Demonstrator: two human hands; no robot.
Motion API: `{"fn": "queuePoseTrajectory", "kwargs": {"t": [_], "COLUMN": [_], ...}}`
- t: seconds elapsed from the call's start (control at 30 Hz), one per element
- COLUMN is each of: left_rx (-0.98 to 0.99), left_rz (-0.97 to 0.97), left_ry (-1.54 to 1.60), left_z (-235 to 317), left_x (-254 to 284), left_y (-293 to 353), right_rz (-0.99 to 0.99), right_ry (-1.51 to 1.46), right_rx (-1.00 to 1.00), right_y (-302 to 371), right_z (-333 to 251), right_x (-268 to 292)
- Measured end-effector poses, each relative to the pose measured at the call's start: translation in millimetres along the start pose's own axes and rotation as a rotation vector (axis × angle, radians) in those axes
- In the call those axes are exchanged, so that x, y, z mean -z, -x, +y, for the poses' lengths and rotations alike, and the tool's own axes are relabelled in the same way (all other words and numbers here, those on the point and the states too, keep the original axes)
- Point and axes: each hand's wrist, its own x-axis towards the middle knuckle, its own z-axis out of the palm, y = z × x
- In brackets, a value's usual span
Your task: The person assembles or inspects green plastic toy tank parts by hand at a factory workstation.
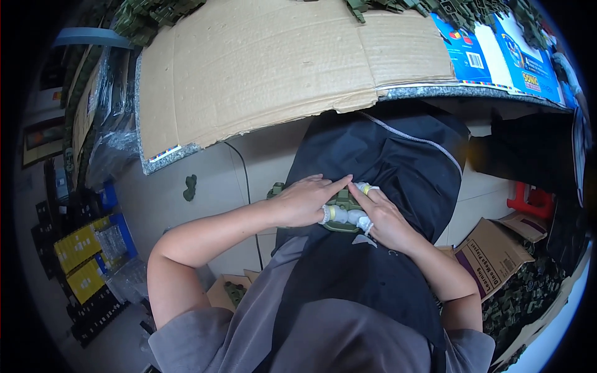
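Both your left hand (305,202) and right hand (382,217) close taped fingers around the olive-green plastic part (342,208) at centre frame; assembly looks unfinished, with green parts (528,298) heaped at lower right.

plastic part (341,208) on lap btwn left hand (303,202) & right hand (382,217); cardboard sheet (261,68) on table beyond

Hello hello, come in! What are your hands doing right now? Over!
Left hand and right hand: both grip one green plastic part over the lap. Taped fingertips press on it. Cardboard-topped table ahead, nothing blocking.
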Motion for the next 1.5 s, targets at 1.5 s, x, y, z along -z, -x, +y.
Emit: {"fn": "queuePoseTrajectory", "kwargs": {"t": [1.5], "left_rx": [0.140], "left_rz": [0.549], "left_ry": [0.585], "left_z": [11], "left_x": [-15], "left_y": [54], "right_rz": [0.032], "right_ry": [0.247], "right_rx": [0.278], "right_y": [-52], "right_z": [-49], "right_x": [3]}}
